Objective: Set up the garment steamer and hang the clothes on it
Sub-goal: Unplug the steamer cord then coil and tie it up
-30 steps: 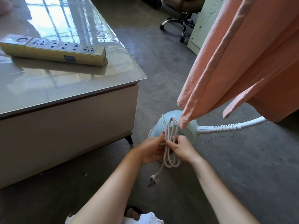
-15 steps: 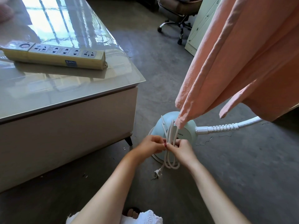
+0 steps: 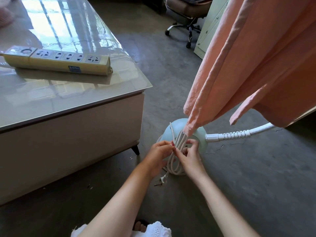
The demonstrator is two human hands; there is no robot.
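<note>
Bare grey concrete floor (image 3: 239, 185), scuffed, with a thin crack running just right of the steamer base (image 3: 198, 134). The base is a pale green dome sitting on the floor, near the table's front corner. A white ribbed hose (image 3: 239, 133) leaves its right side and curves off right, under the hanging cloth.

Low table (image 3: 102, 120) at left — glossy glass-like top reflecting window light, pale side panel, one dark tapered leg visible at the corner. On top lies a yellowed power strip (image 3: 58, 63), several sockets facing up, lying flat and well back from the near edge.

Peach-pink garment (image 3: 256, 65) hangs from above on the right; its lowest hem dips in front of the steamer base, touching or just over the cord loops — cannot tell which.

Both hands are held low in front of the base. Left hand (image 3: 159, 154) pinches the bundled white power cord (image 3: 174, 161) with curled fingertips; right hand (image 3: 189, 156) grips the same bundle from the other side, fingers curled round the strands. Cord hangs in several long loops between the hands; its plug (image 3: 161, 181) dangles below the left wrist, just above the floor.

Far background: wheeled office chair (image 3: 186, 23) and a light cabinet (image 3: 210, 31) beside it.
</note>
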